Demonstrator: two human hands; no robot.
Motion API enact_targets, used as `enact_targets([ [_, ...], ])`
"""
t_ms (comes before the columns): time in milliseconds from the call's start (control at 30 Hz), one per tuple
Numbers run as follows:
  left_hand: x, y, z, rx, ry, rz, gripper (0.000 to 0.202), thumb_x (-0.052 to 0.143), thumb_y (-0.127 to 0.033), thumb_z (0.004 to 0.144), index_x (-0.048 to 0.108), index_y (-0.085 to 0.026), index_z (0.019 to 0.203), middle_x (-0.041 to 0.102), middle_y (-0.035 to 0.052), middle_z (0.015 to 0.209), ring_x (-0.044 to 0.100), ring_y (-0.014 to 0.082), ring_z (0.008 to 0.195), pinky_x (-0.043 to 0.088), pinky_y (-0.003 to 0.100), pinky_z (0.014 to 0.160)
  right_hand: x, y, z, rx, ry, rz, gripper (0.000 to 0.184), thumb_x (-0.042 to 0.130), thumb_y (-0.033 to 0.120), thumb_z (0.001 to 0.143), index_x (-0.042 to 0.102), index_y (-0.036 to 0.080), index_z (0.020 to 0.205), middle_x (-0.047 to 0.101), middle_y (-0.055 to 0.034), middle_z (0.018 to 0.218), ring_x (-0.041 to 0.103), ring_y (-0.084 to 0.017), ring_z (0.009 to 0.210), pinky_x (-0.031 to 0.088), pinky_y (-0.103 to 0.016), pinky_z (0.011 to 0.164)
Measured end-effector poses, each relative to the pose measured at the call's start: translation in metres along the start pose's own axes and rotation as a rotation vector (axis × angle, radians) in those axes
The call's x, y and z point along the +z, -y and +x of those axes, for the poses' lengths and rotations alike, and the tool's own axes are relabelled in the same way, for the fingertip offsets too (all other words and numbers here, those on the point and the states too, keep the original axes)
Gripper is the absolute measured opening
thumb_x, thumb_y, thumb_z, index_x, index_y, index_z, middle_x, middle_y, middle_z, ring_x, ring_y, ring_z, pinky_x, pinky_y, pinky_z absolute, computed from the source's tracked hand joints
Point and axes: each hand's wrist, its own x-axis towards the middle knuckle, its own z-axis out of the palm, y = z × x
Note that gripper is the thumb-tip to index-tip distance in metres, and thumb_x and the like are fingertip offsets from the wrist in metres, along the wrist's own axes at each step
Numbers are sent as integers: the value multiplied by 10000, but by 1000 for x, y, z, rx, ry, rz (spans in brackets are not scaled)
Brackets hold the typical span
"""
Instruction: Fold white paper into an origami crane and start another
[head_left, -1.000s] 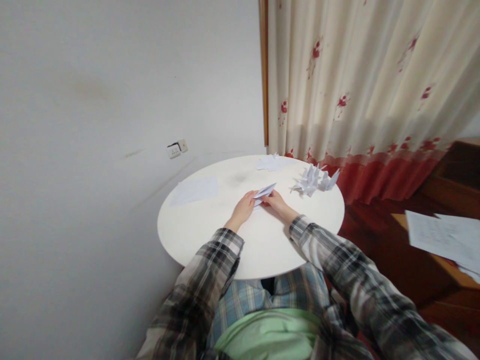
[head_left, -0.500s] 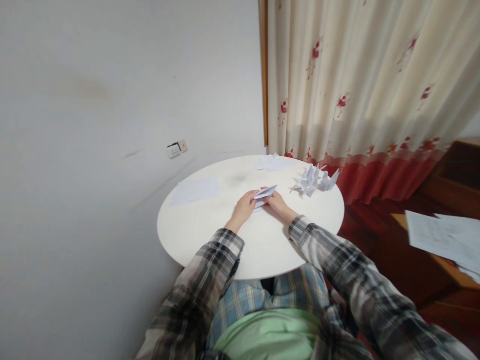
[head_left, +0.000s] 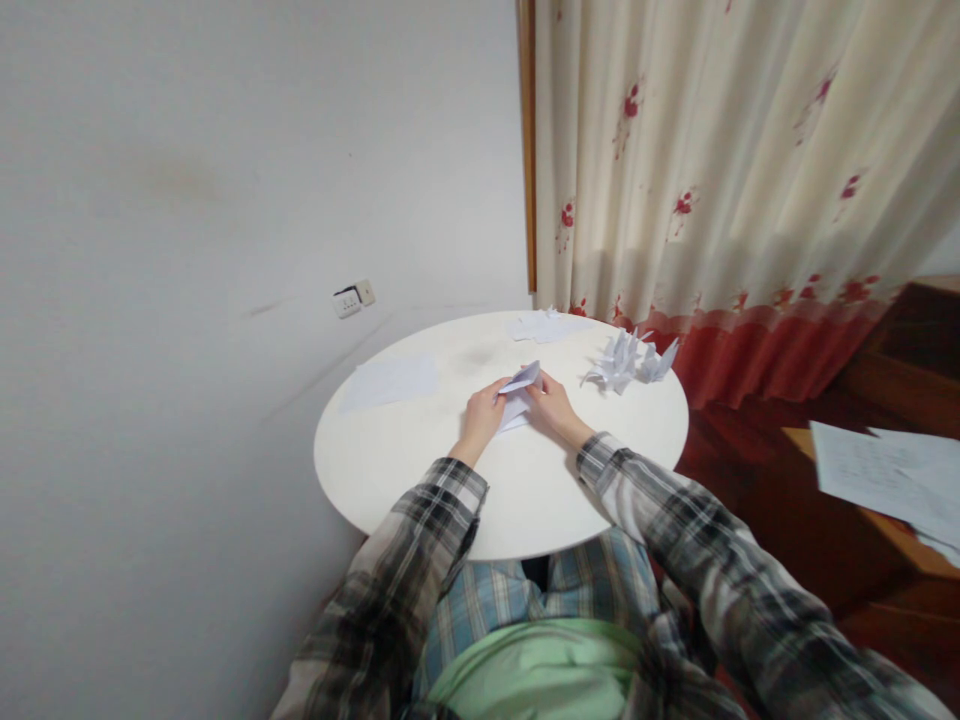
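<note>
Between my hands is a folded sheet of white paper, its upper flap lifted and its lower part close to the table. My left hand grips its left side, with the thumb toward the fold. On the right side, my right hand pinches the same paper near the raised flap. Some fingertips are hidden behind the paper. To the right of my right hand stands a cluster of folded white paper pieces with pointed tips.
The round white table touches or nearly touches the wall on the left. Flat white sheets lie at its left, and more paper at the far edge. A patterned curtain hangs behind. Written sheets lie on wooden furniture at right.
The paper's upper flap has been raised and tilted, so the fold stands wider apart. My hands have shifted slightly, the left a little to the left.
</note>
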Motion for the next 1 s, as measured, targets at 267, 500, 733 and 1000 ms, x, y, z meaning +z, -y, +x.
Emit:
enact_targets([
  [267,-1,-3,1,-78,-28,-28,350,425,-137,801,593,-171,1106,652,56,1056,601,187,945,447,282,852,0,7,-2,81,29,-32,439,554,161,649,546,196,1087,629,-25,1030,562,-177,855,434,-329,828],
  [500,4,3,4,-105,-52,-164,353,430,-134,788,595,-165,1099,649,42,1066,599,173,932,457,281,841,-1,7,-1,82,-1,-20,433,520,151,649,544,191,1080,603,-35,1090,540,-187,955,401,-336,893],
  [733,4,2,4,-86,-42,-188,355,435,-128,774,611,-173,1079,651,32,1061,597,176,932,448,299,866,-1,4,0,100,-29,-16,409,543,156,633,559,201,1039,629,-28,1008,555,-185,916,409,-340,870],
  [1000,2,0,2,-110,-18,-173,364,447,-93,741,636,-179,1040,673,27,1003,613,162,872,473,269,805,1,-3,0,134,-1,-128,296,510,138,637,598,182,916,653,-25,877,560,-204,859,433,-357,824],
])
